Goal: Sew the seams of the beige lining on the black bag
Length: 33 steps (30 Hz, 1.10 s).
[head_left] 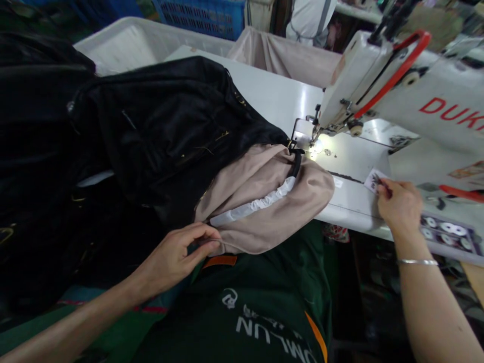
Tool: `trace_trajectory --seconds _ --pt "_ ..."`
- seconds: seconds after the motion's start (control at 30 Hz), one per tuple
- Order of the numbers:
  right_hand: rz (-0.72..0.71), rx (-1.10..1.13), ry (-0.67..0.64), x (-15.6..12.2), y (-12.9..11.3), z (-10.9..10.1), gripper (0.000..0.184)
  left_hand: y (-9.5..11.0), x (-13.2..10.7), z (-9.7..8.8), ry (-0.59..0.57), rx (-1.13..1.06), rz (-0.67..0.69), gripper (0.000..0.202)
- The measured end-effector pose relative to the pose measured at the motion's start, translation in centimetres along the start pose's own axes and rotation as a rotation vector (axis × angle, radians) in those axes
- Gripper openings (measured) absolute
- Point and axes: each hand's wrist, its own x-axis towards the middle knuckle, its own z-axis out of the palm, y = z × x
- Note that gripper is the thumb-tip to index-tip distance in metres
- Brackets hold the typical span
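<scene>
While the left hand (174, 256) pinches a fold of beige lining (260, 212) between thumb and fingers, the right hand (400, 207) pinches a small printed white label (374, 180) over the white sewing table (351, 204). A silver bangle (418, 262) circles the right wrist. The lining is part of a black garment (159, 136) with gold zips, which lies heaped on the table's left side, its black strap (297, 162) reaching the lit needle area of an industrial sewing machine (351, 85).

"DUK" on sewing machine (434, 118), "OMLUN" on shirt (260, 315).
</scene>
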Motion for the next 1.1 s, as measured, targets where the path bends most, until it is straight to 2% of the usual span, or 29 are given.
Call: trace_trajectory --seconds 0.07,0.17,0.27,0.37,0.43,0.5,0.6,0.67,0.73,0.8,0.93,1.1 --pt "0.021 -0.002 0.033 -0.1 -0.3 -0.1 0.034 1.6 0.1 -0.9 -0.048 -0.106 -0.05 0.035" --pt "0.057 0.007 0.075 -0.4 -1.0 -0.9 0.03 3.5 0.6 -1.4 -0.115 -0.191 -0.059 0.04" --pt "0.093 0.034 0.127 -0.7 -1.8 -2.4 0.034 5.0 1.1 -1.4 -0.179 -0.365 -0.13 0.041" --pt "0.087 0.088 0.175 -1.9 -3.2 -4.5 0.039 6.7 1.7 -1.4 -0.251 -0.631 -0.24 0.042" --pt "0.045 0.141 0.191 -3.8 -5.2 -6.2 0.039 7.9 2.1 -1.3 -0.295 -0.803 -0.3 0.041" --pt "-0.032 0.215 0.186 -6.9 -8.1 -8.1 0.039 9.0 2.4 -1.1 -0.323 -0.928 -0.331 0.04" --pt "-0.194 0.506 -0.007 -12.5 -12.9 -10.7 0.035 10.3 3.0 -0.8 -0.351 -1.037 -0.336 0.037" --pt "-0.271 0.644 -0.079 -15.7 -15.6 -11.6 0.035 11.0 3.3 -0.6 -0.377 -1.076 -0.316 0.036" --pt "-0.336 0.709 -0.108 -17.6 -17.2 -11.7 0.037 11.4 3.4 -0.4 -0.383 -1.08 -0.297 0.037" --pt "-0.371 0.728 -0.116 -18.4 -18.0 -11.3 0.039 11.7 3.6 -0.3 -0.367 -1.068 -0.289 0.038" --pt "-0.399 0.733 -0.107 -18.3 -18.3 -10.7 0.04 11.9 3.7 -0.1 -0.343 -1.038 -0.294 0.04" --pt "-0.407 0.74 -0.105 -17.9 -18.8 -11.0 0.037 11.8 3.7 0.2 -0.326 -0.99 -0.292 0.042"
